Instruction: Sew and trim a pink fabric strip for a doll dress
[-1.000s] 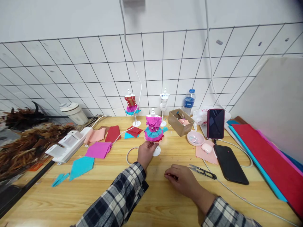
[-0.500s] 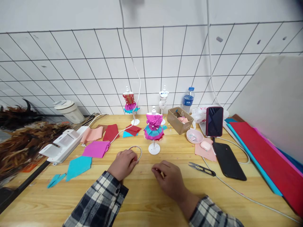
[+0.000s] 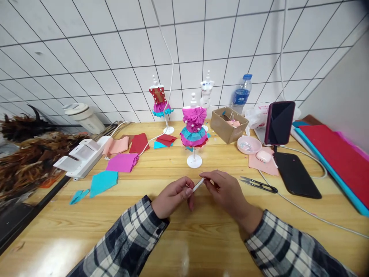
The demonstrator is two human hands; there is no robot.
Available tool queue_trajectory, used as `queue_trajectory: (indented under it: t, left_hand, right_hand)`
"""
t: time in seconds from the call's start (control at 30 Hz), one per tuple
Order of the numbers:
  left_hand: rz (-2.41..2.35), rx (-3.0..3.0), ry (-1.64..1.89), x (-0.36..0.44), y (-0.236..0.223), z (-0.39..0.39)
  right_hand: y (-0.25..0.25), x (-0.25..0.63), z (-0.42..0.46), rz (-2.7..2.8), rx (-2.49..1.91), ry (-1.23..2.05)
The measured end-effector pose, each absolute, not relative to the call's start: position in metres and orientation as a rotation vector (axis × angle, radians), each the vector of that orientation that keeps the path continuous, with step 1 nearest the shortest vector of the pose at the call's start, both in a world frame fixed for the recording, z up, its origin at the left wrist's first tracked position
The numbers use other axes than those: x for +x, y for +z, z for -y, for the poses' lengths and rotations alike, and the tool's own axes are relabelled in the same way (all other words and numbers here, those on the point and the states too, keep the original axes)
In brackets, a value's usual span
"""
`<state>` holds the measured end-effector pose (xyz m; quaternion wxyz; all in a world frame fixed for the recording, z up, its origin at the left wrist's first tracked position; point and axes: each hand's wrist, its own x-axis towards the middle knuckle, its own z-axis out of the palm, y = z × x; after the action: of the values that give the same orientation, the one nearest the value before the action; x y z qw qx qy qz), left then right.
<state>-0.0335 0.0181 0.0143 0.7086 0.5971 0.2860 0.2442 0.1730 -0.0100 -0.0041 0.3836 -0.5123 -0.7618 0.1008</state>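
My left hand (image 3: 174, 195) is closed, its thumb and fingers pinching one end of a thin white strip (image 3: 198, 185) low over the wooden table. The strip's other end is at the fingertips of my right hand (image 3: 226, 190), also closed. What the strip is made of I cannot make out. Just beyond both hands stands a small dress-form stand (image 3: 194, 161) wearing a magenta and turquoise ruffled dress (image 3: 193, 125) with white beads. To the right of my right hand lies a pair of black-handled thread snips (image 3: 259, 184).
Folded fabric pieces, magenta (image 3: 122, 162) and turquoise (image 3: 103, 183) among them, lie left. Behind are a dressed form (image 3: 158, 100), a white form (image 3: 206, 92), a cardboard box (image 3: 226, 132) and a bottle (image 3: 241, 94). A bead dish (image 3: 249, 145) and phone (image 3: 279, 123) stand right.
My hands, apart before, have come together with the white strip between them. The white loop by my left hand no longer shows as a loop. The view has tilted down.
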Motion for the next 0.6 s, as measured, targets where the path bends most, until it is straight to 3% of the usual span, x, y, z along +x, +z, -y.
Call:
queue_trajectory:
  t: [0.3, 0.6]
  left_hand:
    - [-0.736, 1.574, 0.537, -0.035, 0.017, -0.018]
    - [-0.909, 2.012, 0.623, -0.031, 0.016, -0.012]
  right_hand:
    - [0.0, 0.171, 0.012, 1.807, -1.294, 0.277]
    - [-0.002, 0.152, 0.018, 1.586, -1.336, 0.775]
